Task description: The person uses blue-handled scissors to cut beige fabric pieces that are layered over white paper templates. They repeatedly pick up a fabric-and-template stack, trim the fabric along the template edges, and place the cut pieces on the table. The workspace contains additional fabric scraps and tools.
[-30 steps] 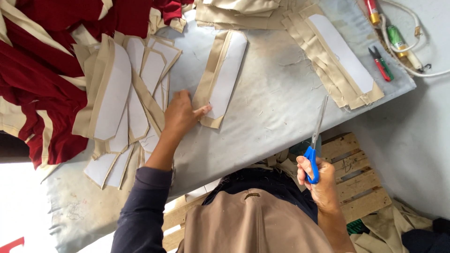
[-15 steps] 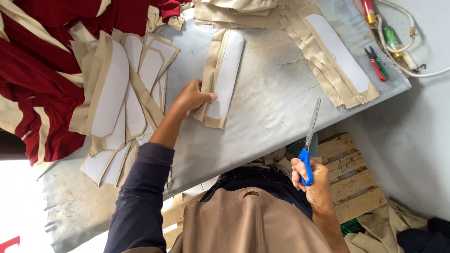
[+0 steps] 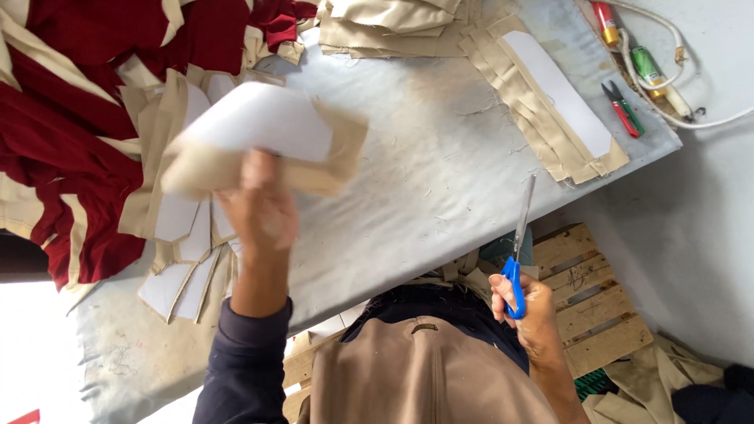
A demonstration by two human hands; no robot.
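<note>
My left hand (image 3: 259, 208) grips a tan fabric piece with a white lining (image 3: 263, 145) and holds it lifted above the grey table (image 3: 424, 180), blurred by motion. My right hand (image 3: 530, 310) is at the table's near edge, closed around the blue handles of a pair of scissors (image 3: 516, 251); the blades point up over the tabletop and look closed.
A stack of tan pieces with white lining (image 3: 181, 212) lies left of my left hand. Red and cream cloth (image 3: 71, 118) is heaped at the far left. More tan pieces (image 3: 550, 102) lie at the right, near small snips (image 3: 620, 106) and a cable. A wooden pallet (image 3: 589, 298) sits below.
My left hand took hold of the tan and white piece that lay flat on the table and lifted it toward me. My right hand with the scissors stayed nearly still.
</note>
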